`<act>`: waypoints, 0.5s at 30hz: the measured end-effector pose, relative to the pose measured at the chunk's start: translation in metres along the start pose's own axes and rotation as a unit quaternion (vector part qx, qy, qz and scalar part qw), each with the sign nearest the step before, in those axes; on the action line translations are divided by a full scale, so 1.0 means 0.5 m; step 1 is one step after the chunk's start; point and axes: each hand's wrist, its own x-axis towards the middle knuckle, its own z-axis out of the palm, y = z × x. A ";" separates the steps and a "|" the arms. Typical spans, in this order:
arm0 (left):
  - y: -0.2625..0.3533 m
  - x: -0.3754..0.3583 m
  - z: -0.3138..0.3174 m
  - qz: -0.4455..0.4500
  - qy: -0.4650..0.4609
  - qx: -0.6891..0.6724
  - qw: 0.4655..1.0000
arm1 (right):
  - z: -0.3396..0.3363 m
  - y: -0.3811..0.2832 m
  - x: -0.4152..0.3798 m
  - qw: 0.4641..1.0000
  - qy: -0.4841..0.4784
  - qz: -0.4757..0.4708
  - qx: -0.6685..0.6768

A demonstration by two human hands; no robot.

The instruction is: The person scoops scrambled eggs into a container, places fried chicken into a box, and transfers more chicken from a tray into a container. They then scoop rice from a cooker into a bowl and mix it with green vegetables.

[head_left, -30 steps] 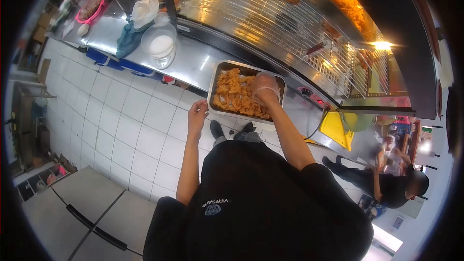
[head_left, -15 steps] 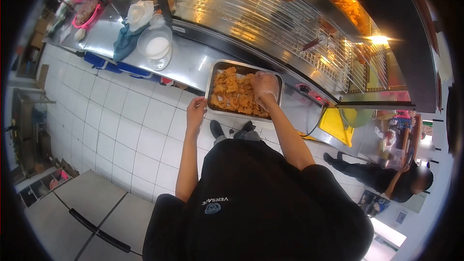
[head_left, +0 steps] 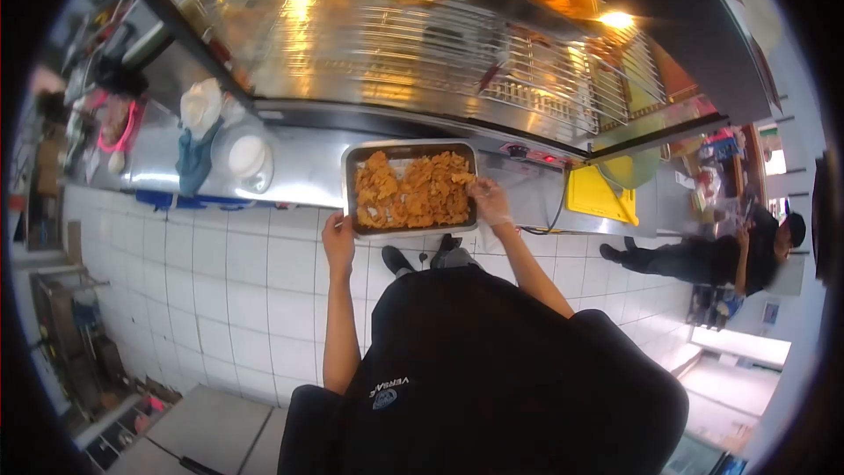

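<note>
1. Metal tray (head_left: 350,183) of fried chicken pieces (head_left: 409,191) is set on the steel surface (head_left: 299,178), overhanging its near edge below the warming cabinet (head_left: 422,44).
2. Left hand (head_left: 338,242) is pressed to the tray's near-left corner; whether it grips cannot be told.
3. Right hand (head_left: 490,202), gloved, is closed over pieces at the tray's right edge.
4. A scale (head_left: 247,158) stands well to the left.

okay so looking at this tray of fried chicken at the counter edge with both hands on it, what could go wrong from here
1. The rectangular steel tray sits at the very edge of the stainless counter, over the white tiled floor; a pull might tip it off.
2. The golden fried pieces are heaped near the rim, so tilting could spill some.
3. The left hand looks bare, while the right hand wears a clear glove; a hot tray could burn the bare one.
</note>
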 end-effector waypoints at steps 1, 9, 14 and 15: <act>-0.003 0.005 0.006 -0.001 0.007 0.022 1.000 | 0.009 0.014 -0.004 0.999 0.024 -0.001 0.023; 0.186 -0.090 0.079 0.054 -0.078 0.035 0.995 | -0.203 -0.043 -0.142 0.987 0.105 0.013 0.124; 0.414 -0.177 0.243 0.138 -0.188 -0.058 0.971 | -0.450 -0.090 -0.268 0.956 0.232 0.010 0.178; 0.451 -0.177 0.281 0.183 -0.204 -0.080 0.958 | -0.483 -0.043 -0.279 0.936 0.294 0.001 0.195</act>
